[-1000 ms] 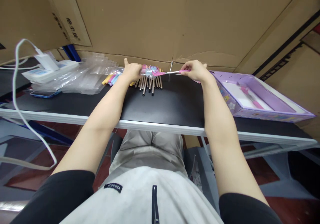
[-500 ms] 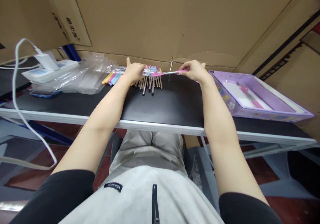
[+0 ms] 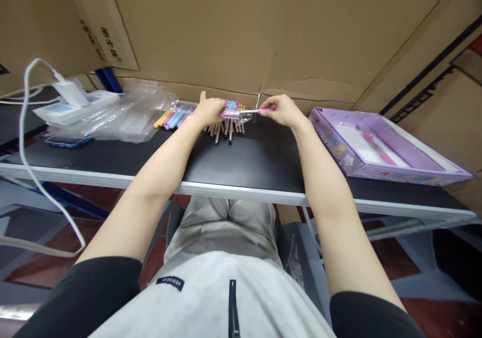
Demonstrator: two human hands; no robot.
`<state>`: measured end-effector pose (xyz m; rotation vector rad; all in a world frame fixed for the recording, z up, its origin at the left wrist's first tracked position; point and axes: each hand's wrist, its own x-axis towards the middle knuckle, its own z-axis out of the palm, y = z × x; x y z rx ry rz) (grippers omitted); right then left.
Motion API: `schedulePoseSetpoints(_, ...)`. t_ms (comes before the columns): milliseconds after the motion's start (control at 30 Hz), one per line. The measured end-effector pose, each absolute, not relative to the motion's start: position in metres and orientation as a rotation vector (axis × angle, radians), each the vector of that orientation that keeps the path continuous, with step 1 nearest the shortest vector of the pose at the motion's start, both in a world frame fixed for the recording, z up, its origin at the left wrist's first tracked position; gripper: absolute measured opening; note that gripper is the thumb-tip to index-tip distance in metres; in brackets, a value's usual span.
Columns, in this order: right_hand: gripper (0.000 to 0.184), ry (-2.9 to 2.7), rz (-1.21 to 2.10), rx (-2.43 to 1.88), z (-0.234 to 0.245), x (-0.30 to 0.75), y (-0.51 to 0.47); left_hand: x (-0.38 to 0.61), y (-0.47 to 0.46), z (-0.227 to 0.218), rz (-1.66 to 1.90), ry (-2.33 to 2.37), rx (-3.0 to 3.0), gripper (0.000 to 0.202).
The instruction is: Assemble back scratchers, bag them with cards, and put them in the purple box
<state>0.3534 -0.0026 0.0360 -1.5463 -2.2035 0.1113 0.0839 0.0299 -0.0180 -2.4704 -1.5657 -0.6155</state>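
Note:
My left hand (image 3: 211,112) is closed on a clear plastic sleeve (image 3: 240,118), its thumb pointing up and away. In my right hand (image 3: 278,110) I pinch the pink end of a slim pen (image 3: 249,111) with a silvery middle. The pen's far part lies inside the sleeve, between my two hands. Beneath and behind the sleeve lies a pile of metallic pen barrels (image 3: 229,133) with coloured coiled tops (image 3: 232,104). Left of my left hand are several pastel pen caps or barrels (image 3: 171,119) in yellow, pink, blue and purple; their exact kind I cannot tell.
Clear plastic sleeves (image 3: 128,117) are heaped at the left, near a white power strip (image 3: 75,106) with a charger and cable, and a phone (image 3: 68,141). At the right stands a purple box (image 3: 410,175) holding a pink pen (image 3: 378,147). Cardboard (image 3: 226,36) walls the back.
The pen has gone further into the sleeve as my right hand moved left. My left hand and the sleeve have shifted slightly right.

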Motion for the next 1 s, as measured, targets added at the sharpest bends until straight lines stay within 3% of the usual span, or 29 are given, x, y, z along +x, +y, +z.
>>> schedulePoseSetpoints(400, 0.026, -2.273, 0.145, -1.364, 0.020, 0.327, -0.004, 0.098, 0.025, -0.017, -0.501, -1.474, -2.458, 0.024)
schedulePoseSetpoints(733, 0.054, -2.232, 0.200, -1.400, 0.024, 0.337, 0.003, 0.097, 0.024, -0.017, -0.496, -1.542, -2.424, 0.027)
schedulePoseSetpoints(1000, 0.039, -2.192, 0.352, -1.580, 0.026, 0.355, 0.008, 0.081, 0.034, -0.020, -0.589, -1.542, -2.459, 0.018)
